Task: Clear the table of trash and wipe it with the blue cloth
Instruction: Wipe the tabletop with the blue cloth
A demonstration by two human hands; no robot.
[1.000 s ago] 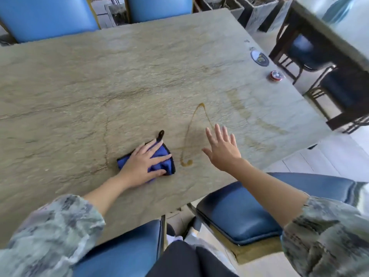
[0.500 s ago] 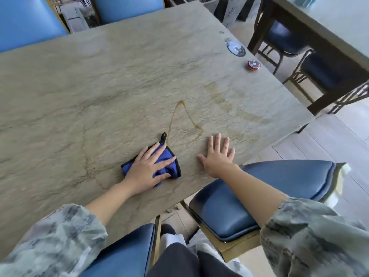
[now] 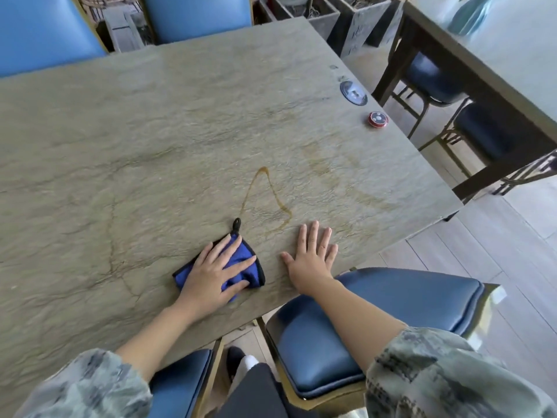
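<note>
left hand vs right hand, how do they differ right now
The left hand presses flat on the folded blue cloth; the right hand lies on the bare table. The left hand's fingers point toward the right, the right hand's point away from the person, toward the brown stain. Both are open, palm down, near the table's near edge.

we cannot see much of the blue cloth (image 3: pixel 241 262), since the left hand (image 3: pixel 211 274) lies flat over its middle. the table (image 3: pixel 120 152) runs off the left edge. both sleeves are cut by the bottom edge. the marking on the small red round object (image 3: pixel 377 118) is too small for us to read, and the disc (image 3: pixel 353 92) beyond it is blurred.
</note>
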